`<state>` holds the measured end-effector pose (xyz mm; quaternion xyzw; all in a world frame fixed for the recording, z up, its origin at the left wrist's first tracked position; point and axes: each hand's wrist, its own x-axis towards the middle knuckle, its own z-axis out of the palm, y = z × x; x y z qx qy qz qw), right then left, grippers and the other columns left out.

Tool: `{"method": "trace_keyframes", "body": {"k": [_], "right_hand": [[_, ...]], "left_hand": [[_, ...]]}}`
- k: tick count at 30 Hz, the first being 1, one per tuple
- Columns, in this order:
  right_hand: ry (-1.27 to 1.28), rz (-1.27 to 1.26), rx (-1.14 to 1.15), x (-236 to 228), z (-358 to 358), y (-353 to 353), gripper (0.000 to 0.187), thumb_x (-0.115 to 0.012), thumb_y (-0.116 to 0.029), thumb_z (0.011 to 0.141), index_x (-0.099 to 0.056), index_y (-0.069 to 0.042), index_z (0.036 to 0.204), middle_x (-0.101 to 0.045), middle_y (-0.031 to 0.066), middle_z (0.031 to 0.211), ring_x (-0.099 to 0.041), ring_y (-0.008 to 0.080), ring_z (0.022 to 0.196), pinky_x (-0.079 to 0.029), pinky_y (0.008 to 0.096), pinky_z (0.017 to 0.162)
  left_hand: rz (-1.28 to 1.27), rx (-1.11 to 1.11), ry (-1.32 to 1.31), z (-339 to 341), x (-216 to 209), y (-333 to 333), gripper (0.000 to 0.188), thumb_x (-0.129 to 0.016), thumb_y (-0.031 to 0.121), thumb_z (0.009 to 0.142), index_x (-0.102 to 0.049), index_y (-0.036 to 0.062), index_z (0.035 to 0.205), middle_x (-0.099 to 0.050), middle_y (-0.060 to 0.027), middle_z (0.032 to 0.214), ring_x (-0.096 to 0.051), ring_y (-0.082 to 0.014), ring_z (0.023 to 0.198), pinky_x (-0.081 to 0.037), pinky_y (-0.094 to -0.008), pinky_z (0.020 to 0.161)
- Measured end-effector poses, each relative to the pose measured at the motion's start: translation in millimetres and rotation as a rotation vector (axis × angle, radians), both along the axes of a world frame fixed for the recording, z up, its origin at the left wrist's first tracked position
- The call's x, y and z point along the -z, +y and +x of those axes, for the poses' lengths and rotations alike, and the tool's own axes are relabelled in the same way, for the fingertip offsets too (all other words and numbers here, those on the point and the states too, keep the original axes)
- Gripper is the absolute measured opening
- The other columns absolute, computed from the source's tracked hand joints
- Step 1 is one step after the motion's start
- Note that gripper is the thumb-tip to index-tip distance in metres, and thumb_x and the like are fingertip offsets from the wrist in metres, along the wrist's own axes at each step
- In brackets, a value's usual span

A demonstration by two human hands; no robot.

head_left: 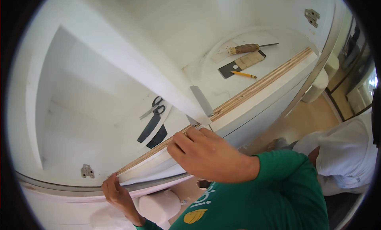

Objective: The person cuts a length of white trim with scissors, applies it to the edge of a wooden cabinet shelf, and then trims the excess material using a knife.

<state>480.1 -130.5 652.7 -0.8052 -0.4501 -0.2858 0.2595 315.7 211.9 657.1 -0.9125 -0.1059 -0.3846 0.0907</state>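
Note:
At the front of a white cabinet, a white panel with a bare plywood edge (135,163) runs across the left opening. My left hand (115,192) pinches its left end between thumb and fingers. My right hand (208,152) is curled over the right part of the same panel, fingertips at the plywood edge beside the upright divider (158,79). The thumb of that hand is hidden. Behind the panel lie black-handled scissors (157,107), partly under a white strip, and two dark flat pieces (149,128).
A second plywood-edged panel (262,89) fronts the right opening. Inside it lie a wooden-handled pointed tool (244,49), a scraper with a wrapped handle (242,64) and a yellow pencil (244,74). Metal hinges (87,171) stick up inside. A person in white (345,150) is at the right.

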Motion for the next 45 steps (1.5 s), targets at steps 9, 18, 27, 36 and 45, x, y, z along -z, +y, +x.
{"method": "trace_keyframes", "body": {"k": [9,18,27,36,45], "right_hand": [[-0.319,-0.093,-0.145,-1.8,-9.4,-11.0,0.024,-0.075,-0.015,0.083,-0.077,0.0,0.102,-0.063,0.0022,0.09,-0.052,0.0135,0.073,-0.037,0.0303,0.06],[0.023,-0.255,-0.639,-18.9,22.9,-41.6,0.031,-0.083,-0.014,0.074,-0.079,-0.004,0.103,-0.067,0.0021,0.085,-0.064,0.0167,0.071,-0.045,0.0314,0.061],[0.381,0.002,0.022,-20.4,59.8,-145.6,0.027,-0.086,-0.018,0.08,-0.077,-0.002,0.1,-0.059,0.0054,0.085,-0.051,0.0203,0.078,-0.039,0.0328,0.071],[0.764,-0.078,-0.206,-20.6,111.3,-169.4,0.028,-0.089,0.003,0.089,-0.08,0.006,0.116,-0.072,0.008,0.087,-0.062,0.0144,0.073,-0.052,0.0322,0.065],[0.797,-0.125,-0.382,2.7,135.4,-229.6,0.033,-0.091,0.005,0.089,-0.079,0.011,0.119,-0.082,0.0197,0.115,-0.078,0.0273,0.098,-0.064,0.0322,0.085]], "left_hand": [[-0.079,0.115,-0.112,-6.6,21.9,30.0,0.026,-0.071,-0.015,0.091,-0.083,-0.0002,0.108,-0.077,-0.0126,0.104,-0.074,-0.0315,0.102,-0.062,-0.0424,0.09],[0.09,0.352,-0.349,-32.9,69.5,18.5,0.023,-0.051,0.017,0.099,-0.067,0.0021,0.107,-0.069,-0.0166,0.107,-0.064,-0.0412,0.109,-0.044,-0.072,0.115],[-0.237,0.652,-0.429,18.7,101.2,-87.0,0.035,-0.076,0.047,0.102,-0.074,0.0126,0.1,-0.063,0.0007,0.083,-0.054,-0.017,0.058,-0.037,-0.0317,0.053],[-0.255,-0.001,-0.67,37.0,123.1,-93.1,0.094,-0.033,0.077,0.111,-0.078,-0.0054,0.122,-0.071,-0.0199,0.119,-0.07,-0.0252,0.085,-0.057,-0.0348,0.072],[-0.292,-0.099,-0.712,63.1,132.6,-81.2,0.098,-0.015,0.07,0.116,-0.074,-0.0073,0.125,-0.069,-0.03,0.137,-0.07,-0.0382,0.126,-0.058,-0.0434,0.109]]}}
